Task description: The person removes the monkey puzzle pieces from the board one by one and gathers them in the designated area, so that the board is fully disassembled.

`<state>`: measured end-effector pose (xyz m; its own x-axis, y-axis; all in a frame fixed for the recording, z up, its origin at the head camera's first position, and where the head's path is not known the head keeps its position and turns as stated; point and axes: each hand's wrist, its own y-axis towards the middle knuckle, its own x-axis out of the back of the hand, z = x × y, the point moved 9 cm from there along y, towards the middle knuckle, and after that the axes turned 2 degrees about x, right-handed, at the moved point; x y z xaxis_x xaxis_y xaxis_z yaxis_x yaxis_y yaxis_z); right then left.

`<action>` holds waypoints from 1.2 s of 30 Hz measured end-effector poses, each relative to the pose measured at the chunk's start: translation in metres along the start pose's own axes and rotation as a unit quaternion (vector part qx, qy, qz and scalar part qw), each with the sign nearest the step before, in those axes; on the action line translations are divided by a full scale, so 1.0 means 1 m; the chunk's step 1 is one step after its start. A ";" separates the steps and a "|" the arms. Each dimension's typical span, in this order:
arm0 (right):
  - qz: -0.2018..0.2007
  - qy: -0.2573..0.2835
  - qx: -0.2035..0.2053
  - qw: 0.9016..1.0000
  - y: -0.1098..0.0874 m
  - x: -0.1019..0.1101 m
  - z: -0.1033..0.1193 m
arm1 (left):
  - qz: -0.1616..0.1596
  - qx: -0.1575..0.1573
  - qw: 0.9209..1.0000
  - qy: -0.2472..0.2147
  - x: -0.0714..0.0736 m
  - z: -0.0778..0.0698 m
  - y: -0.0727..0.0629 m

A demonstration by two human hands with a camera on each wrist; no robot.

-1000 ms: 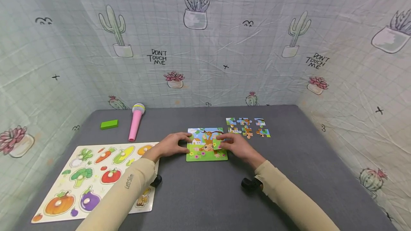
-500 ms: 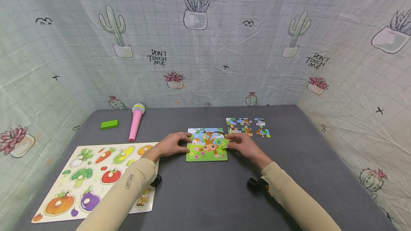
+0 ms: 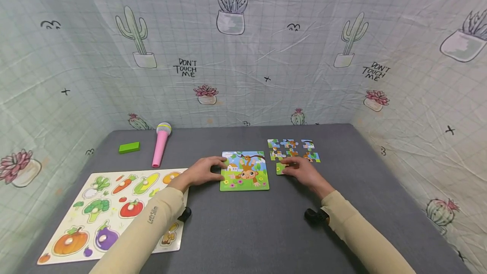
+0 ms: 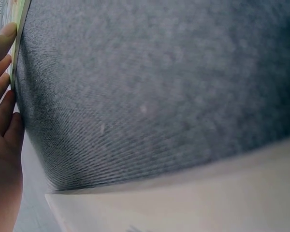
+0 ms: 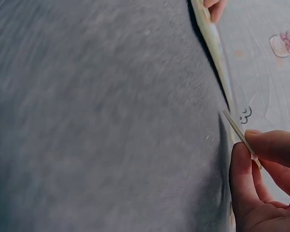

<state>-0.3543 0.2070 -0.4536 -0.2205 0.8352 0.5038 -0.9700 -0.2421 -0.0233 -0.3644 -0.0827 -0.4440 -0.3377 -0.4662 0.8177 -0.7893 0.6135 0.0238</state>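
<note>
A green-and-blue monkey jigsaw board [image 3: 243, 176] lies flat in the middle of the table. My left hand [image 3: 203, 171] rests against its left edge, thumb and index finger apart; in the left wrist view its fingers [image 4: 1, 116] lie along the board's side. To the right of the board, my right hand [image 3: 304, 172] pinches a green puzzle piece [image 3: 280, 168] between thumb and fingers. Edge-on in the right wrist view, the thin puzzle piece [image 5: 237, 126] tilts between the fingertips. Part of it is hidden by the fingers in the head view.
Several loose puzzle pieces [image 3: 311, 156] lie in two rows just beyond my right hand. A large vegetable peg board [image 3: 125, 189] sits under my left forearm. A pink toy microphone [image 3: 160, 149] and a green block [image 3: 129, 148] stand at the back left.
My right hand has carried the green puzzle piece rightward, off the jigsaw board and over the table near the loose pieces. The left hand has stayed at the board's edge.
</note>
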 end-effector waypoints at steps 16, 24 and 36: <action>0.009 -0.053 0.025 0.998 0.003 -0.008 0.007 | 0.004 0.005 1.000 0.002 -0.001 0.002 0.001; 0.005 -0.107 0.048 0.993 0.004 -0.007 0.013 | 0.004 0.011 1.000 0.000 -0.002 0.003 0.000; 0.056 -0.137 0.093 0.985 0.004 -0.010 0.017 | 0.000 0.014 1.000 -0.003 -0.001 0.002 0.000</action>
<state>-0.3544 0.1887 -0.4439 -0.2639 0.6405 0.7212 -0.9005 -0.4315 0.0537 -0.3653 -0.0832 -0.4455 -0.3398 -0.4699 0.8147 -0.8032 0.5956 0.0085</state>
